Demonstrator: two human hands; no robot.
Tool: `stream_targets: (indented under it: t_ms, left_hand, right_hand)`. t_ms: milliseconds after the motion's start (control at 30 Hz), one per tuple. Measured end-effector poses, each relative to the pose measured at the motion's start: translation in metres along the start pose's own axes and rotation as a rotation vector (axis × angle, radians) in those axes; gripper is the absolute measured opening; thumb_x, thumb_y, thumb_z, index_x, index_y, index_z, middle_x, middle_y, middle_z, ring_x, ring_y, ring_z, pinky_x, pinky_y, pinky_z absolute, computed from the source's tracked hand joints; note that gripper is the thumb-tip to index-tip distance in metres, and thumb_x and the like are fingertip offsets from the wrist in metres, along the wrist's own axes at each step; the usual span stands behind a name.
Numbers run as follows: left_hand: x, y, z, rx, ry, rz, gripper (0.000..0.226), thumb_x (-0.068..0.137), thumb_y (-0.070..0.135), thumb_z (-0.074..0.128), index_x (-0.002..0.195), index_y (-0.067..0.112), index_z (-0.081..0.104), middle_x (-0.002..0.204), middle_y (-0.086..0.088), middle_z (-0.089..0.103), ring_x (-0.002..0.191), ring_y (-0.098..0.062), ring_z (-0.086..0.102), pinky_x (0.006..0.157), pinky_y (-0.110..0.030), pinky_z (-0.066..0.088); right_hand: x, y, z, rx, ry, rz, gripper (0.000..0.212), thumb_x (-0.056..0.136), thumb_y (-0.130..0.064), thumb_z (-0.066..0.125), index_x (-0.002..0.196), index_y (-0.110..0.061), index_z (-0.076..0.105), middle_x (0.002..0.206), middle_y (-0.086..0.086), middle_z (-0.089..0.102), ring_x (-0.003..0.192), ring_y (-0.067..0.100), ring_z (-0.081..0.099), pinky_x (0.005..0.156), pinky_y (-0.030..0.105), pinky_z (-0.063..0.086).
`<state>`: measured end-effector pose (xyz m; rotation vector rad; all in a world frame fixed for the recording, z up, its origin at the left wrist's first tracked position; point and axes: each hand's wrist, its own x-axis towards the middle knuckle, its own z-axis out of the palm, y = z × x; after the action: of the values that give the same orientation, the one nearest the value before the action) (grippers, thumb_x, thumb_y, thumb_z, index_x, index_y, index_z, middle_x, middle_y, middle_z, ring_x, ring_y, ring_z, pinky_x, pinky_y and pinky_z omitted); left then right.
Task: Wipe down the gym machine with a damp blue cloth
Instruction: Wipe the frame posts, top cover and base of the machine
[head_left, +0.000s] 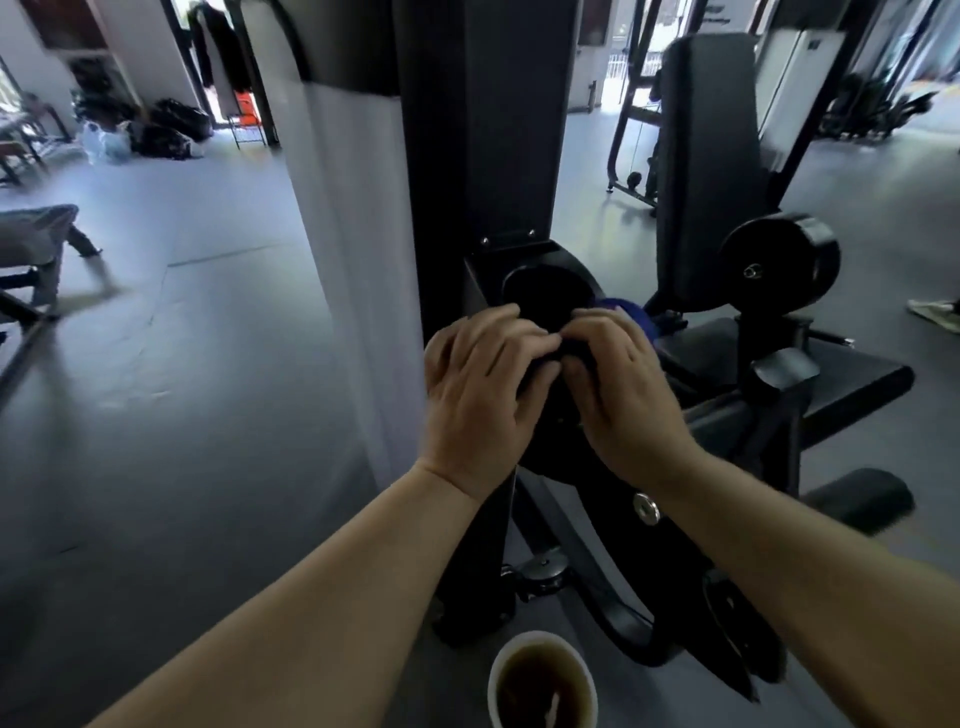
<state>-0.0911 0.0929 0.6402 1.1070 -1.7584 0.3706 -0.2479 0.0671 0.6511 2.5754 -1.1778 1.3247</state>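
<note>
Gym machine (483, 156) — black upright column, long axis vertical, running from 12 o'clock down to frame centre; a round black housing (545, 296) at its foot.

Blue cloth (631, 314) — small bunch showing at 1 o'clock of the right hand (618, 384), mostly hidden; its axis cannot be told.

Right hand: fingers curled over the cloth on the housing.

Left hand (483, 384) — fingers bent, resting on the housing beside the right; nothing seen held.

White cup (543, 680) of dark liquid, 6 o'clock, on the floor.

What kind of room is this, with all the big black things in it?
It looks like a gym. There is a black exercise machine with a padded seat, a round roller pad, and a workout bench on the grey floor.
</note>
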Motion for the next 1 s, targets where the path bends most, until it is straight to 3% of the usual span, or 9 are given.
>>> stream_targets:
  t_ms: [67,233,300,400,567,667,767,900,1000]
  left_hand:
    - [-0.001,-0.007,-0.007,0.068,-0.011,0.051,0.02,0.095,0.025,0.057,0.106,0.015,0.071,0.114,0.004,0.067,0.127,-0.018,0.052,0.105,-0.048,0.035]
    - [0.002,0.023,0.011,0.187,-0.033,-0.054,0.026,0.098,0.031,0.051,0.111,0.019,0.069,0.115,0.008,0.068,0.129,-0.012,0.052,0.113,-0.046,0.022]
    - [0.011,0.03,0.02,0.241,-0.037,-0.152,0.03,0.099,0.035,0.047,0.112,0.02,0.069,0.113,0.009,0.068,0.129,-0.011,0.051,0.115,-0.043,0.017]
    - [0.008,0.032,0.019,0.347,-0.029,-0.152,0.03,0.099,0.035,0.047,0.114,0.021,0.068,0.116,0.008,0.066,0.131,-0.013,0.048,0.116,-0.041,0.015]
    - [-0.005,0.042,0.015,0.438,0.023,-0.237,0.035,0.102,0.032,0.041,0.128,0.026,0.063,0.132,0.011,0.059,0.136,-0.01,0.043,0.115,-0.044,0.019]
    - [-0.011,0.05,0.017,0.443,0.037,-0.334,0.034,0.1,0.032,0.044,0.13,0.026,0.061,0.138,0.011,0.054,0.137,-0.008,0.04,0.115,-0.043,0.019]
    - [-0.011,0.054,0.016,0.386,0.034,-0.439,0.042,0.099,0.04,0.045,0.137,0.026,0.052,0.144,0.011,0.048,0.139,-0.008,0.036,0.115,-0.042,0.021]
    - [0.001,0.055,0.008,0.269,-0.063,-0.609,0.067,0.095,0.047,0.048,0.153,0.023,0.026,0.16,0.008,0.025,0.147,-0.006,0.018,0.121,-0.032,0.011]
    - [0.002,0.053,0.0,0.092,-0.163,-0.698,0.077,0.093,0.04,0.06,0.156,0.027,0.016,0.161,0.013,0.02,0.147,-0.006,0.018,0.122,-0.039,0.018]
  right_hand:
    - [-0.004,-0.003,0.002,0.016,0.04,-0.036,0.027,0.098,-0.027,0.045,0.113,-0.009,0.059,0.111,0.004,0.062,0.118,0.02,0.05,0.107,0.036,0.036]
    - [0.032,0.059,-0.03,0.062,-0.274,-0.285,0.023,0.099,-0.028,0.045,0.113,-0.014,0.057,0.12,0.006,0.061,0.125,0.02,0.048,0.105,0.038,0.039]
    - [0.041,0.061,-0.022,0.172,-0.233,-0.173,0.027,0.099,-0.029,0.044,0.11,-0.011,0.061,0.131,0.006,0.054,0.129,0.017,0.042,0.11,0.036,0.034]
    - [0.025,0.043,-0.013,0.387,-0.156,0.09,0.024,0.1,-0.028,0.045,0.115,-0.019,0.061,0.154,-0.001,0.031,0.134,0.002,0.032,0.11,0.013,0.025]
    - [0.047,0.049,-0.019,0.437,-0.251,0.153,0.036,0.099,-0.01,0.05,0.133,-0.022,0.052,0.154,-0.005,0.032,0.137,0.007,0.034,0.114,0.025,0.03]
    - [0.08,0.045,-0.013,0.275,-0.304,0.182,0.053,0.094,-0.006,0.051,0.144,-0.019,0.037,0.144,0.004,0.042,0.127,0.02,0.041,0.105,0.022,0.031]
    - [0.064,0.038,-0.019,0.299,-0.252,0.256,0.04,0.095,-0.01,0.054,0.133,-0.013,0.041,0.133,0.007,0.047,0.115,0.022,0.05,0.082,0.011,0.028]
    - [0.054,0.033,-0.033,0.063,-0.162,0.203,0.029,0.091,-0.023,0.066,0.118,-0.018,0.057,0.13,0.003,0.042,0.116,0.02,0.042,0.089,0.029,0.042]
    - [0.084,0.017,-0.029,-0.119,-0.182,0.201,0.027,0.09,-0.025,0.067,0.115,-0.017,0.06,0.123,0.004,0.049,0.119,0.025,0.044,0.081,0.034,0.042]
